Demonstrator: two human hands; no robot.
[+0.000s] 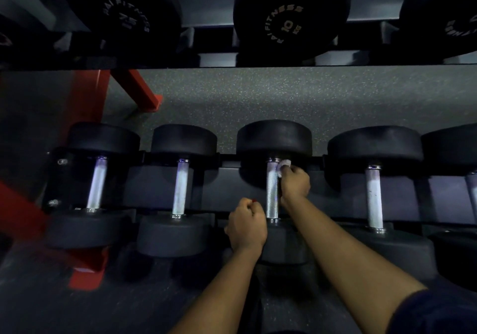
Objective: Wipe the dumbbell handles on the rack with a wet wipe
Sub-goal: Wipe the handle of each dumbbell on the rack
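Several black dumbbells with silver knurled handles lie side by side on the lower rack shelf. My right hand point(294, 184) pinches a small white wet wipe point(284, 164) against the top right of the middle dumbbell handle point(272, 191). My left hand point(247, 228) is curled into a fist just left of that handle's near end, and a small red thing shows at its fingertips; what it is I cannot tell. Other handles point(180, 188) point(373, 197) lie to either side.
The upper shelf holds large black dumbbells point(290, 16) overhead at the frame's top. A red rack frame point(85, 96) runs down the left side. Speckled grey rubber floor point(284, 96) shows behind the lower row.
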